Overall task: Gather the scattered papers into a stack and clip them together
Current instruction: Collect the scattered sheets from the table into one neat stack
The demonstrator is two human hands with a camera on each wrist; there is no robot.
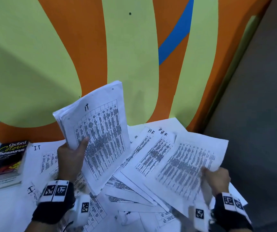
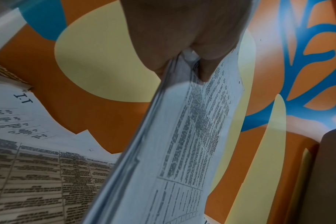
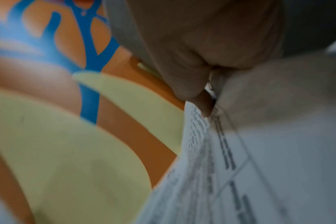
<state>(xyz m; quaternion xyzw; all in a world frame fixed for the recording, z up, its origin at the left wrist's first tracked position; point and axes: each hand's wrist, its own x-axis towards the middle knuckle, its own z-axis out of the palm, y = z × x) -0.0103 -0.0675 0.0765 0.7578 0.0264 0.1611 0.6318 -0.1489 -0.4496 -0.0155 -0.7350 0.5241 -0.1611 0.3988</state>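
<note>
I am looking at a wall (image 1: 134, 56) painted in orange, pale green and blue shapes, rising behind the table (image 1: 2, 213). Loose papers (image 1: 134, 190) are lying scattered and overlapping across most of the table — printed tables of text, some headed in handwriting "IT" or "H.R". At the left edge a thesaurus (image 1: 7, 158) is sitting on top of another book, just beside the sheets.

My left hand (image 1: 70, 156) is holding a gathered stack (image 1: 99, 131) up off the table, tilted toward the wall, with the top sheet marked "IT". The thumb is pressing on the front of the stack and the fingers are wrapping behind it; the left wrist view is showing the stack (image 2: 163, 151) edge-on, clamped in that hand (image 2: 182, 37).

My right hand (image 1: 216, 178) is pinching the near corner of 1 printed sheet (image 1: 189, 168) at the right side of the table, lifting it above the other papers. In the blurred right wrist view, the thumb and fingers of that hand (image 3: 201, 60) are closing on the sheet (image 3: 240, 166).
</note>
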